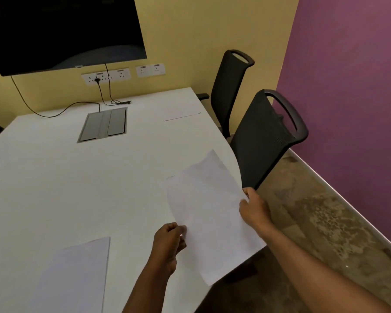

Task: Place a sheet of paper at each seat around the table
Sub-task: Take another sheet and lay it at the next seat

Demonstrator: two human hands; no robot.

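- White paper sheet [209,213] hangs between my two hands over the near right edge of the white table [54,177]; no writing on it can be read.
- My left hand [168,243] pinches the sheet's left edge between thumb and fingertips, the other fingers curled in.
- My right hand [254,207] grips the sheet's right edge, thumb on top, fingers closed under the paper.
- Its long axis runs from the near right, where a corner juts past the table edge over the floor, to the far left, where the far corner curls up; the sheet is bowed, not flat.
- A second sheet [77,272] lies flat on the table at the near left, long axis running near to far, well apart from the held one.
- A third sheet [181,115] lies flat at the far right of the table, just beside the far chair [226,86].
- The near chair [264,134], black mesh like the other, stands at the table's right side, just beyond my right hand.
- A grey metal cable hatch [105,126] is set into the tabletop, with black cables [61,109] trailing over the far edge.
- White wall sockets [106,75] sit on the yellow wall under a dark screen [61,30]; their red labels are too small to read.
- A purple wall [348,86] closes the right side above a mottled brown floor [325,222].
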